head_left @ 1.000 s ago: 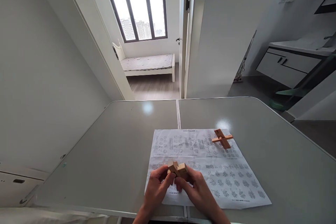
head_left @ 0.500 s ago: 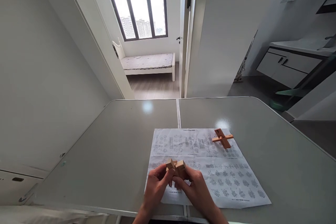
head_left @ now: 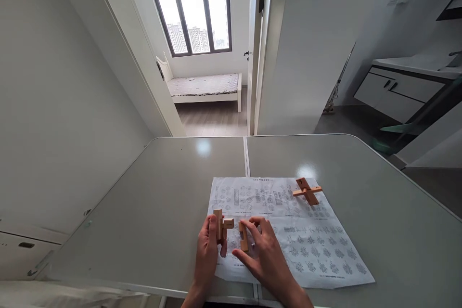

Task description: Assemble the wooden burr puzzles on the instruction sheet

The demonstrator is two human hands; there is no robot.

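My left hand (head_left: 207,250) is closed around a few joined wooden pieces (head_left: 218,225), one block sticking out to the right. Beside it, my right hand (head_left: 263,250) holds a single notched wooden piece (head_left: 243,237) by its upper end, between the fingers. A gap separates this piece from the ones in my left hand. Both hands are over the lower left part of a printed sheet (head_left: 267,204) with rows of small diagrams. Near the sheet's upper right corner rests a crossed wooden assembly (head_left: 307,192) with a dark mark on it.
The sheet lies on a grey table (head_left: 144,216) with a seam down its middle. Beyond the table are a doorway, a bed (head_left: 205,85) and a window (head_left: 191,12). A cabinet (head_left: 397,87) stands in the room at the right.
The wooden pieces, held together by both hands before, are now apart. My left hand has turned upright with the joined pieces, and my right hand has drawn one notched piece away to the right.
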